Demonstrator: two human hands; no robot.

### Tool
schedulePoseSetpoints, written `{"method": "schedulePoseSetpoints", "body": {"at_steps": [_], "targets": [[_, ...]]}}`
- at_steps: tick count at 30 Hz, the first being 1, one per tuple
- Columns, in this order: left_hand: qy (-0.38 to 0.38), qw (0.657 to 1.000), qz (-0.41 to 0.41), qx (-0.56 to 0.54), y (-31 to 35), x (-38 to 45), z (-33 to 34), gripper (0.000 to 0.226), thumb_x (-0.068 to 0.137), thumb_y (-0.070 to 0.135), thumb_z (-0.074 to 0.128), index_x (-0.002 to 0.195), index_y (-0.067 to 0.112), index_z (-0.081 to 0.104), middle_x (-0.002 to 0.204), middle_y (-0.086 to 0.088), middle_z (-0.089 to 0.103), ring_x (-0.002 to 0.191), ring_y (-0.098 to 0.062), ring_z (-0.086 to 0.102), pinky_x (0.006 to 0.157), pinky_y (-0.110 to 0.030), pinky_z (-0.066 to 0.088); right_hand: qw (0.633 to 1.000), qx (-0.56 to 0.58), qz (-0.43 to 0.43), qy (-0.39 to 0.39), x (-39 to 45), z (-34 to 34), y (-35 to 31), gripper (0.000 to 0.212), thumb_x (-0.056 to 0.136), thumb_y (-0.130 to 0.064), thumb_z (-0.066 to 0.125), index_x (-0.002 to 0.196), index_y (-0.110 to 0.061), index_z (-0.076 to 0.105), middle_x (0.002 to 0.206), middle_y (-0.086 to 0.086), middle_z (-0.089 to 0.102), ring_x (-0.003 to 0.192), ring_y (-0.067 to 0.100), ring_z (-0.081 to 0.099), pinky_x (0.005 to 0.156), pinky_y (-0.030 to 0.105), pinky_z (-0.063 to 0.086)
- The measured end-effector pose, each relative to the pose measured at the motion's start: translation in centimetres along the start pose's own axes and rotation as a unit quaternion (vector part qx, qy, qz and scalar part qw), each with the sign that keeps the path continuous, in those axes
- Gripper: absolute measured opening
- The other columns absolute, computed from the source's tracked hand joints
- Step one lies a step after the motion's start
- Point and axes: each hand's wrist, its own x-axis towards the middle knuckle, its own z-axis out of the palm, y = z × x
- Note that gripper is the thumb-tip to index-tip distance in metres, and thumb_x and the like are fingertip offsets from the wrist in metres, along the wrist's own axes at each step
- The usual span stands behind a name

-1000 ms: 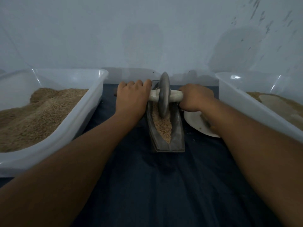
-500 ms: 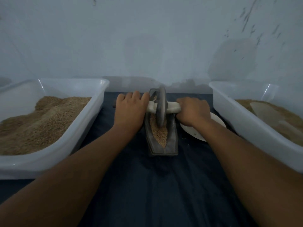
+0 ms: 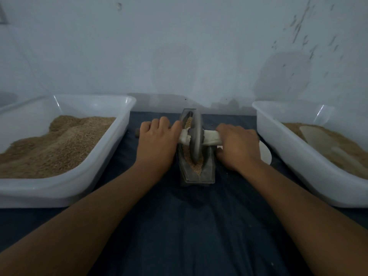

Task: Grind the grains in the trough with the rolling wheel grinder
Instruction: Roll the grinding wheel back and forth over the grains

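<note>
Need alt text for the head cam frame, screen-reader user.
Two hands, left hand and right hand, grip the axle of a wheel grinder standing in a narrow trough of grains on dark cloth. A white tub of grain sits on each side.

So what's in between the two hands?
In the head view, the grinder wheel stands in the trough between the left hand and right hand.
</note>
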Motion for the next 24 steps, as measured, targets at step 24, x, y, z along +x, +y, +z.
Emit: {"method": "schedulePoseSetpoints", "body": {"at_steps": [24], "targets": [[-0.019, 0.999, -0.02, -0.015, -0.8, 4.0, 3.2, 0.025, 0.084, 0.026, 0.064, 0.106, 0.021, 0.051, 0.092, -0.004, 0.064, 0.08, -0.028, 0.061, 0.072, -0.038, 0.035, 0.998, 0.008, 0.029, -0.055, 5.3, 2.1, 0.6, 0.017, 0.078, -0.034, 0.066, 0.089, -0.032, 0.054, 0.08, -0.005, 0.057, 0.071, 0.021, 0.049, 0.069, 0.035, 0.033]]}}
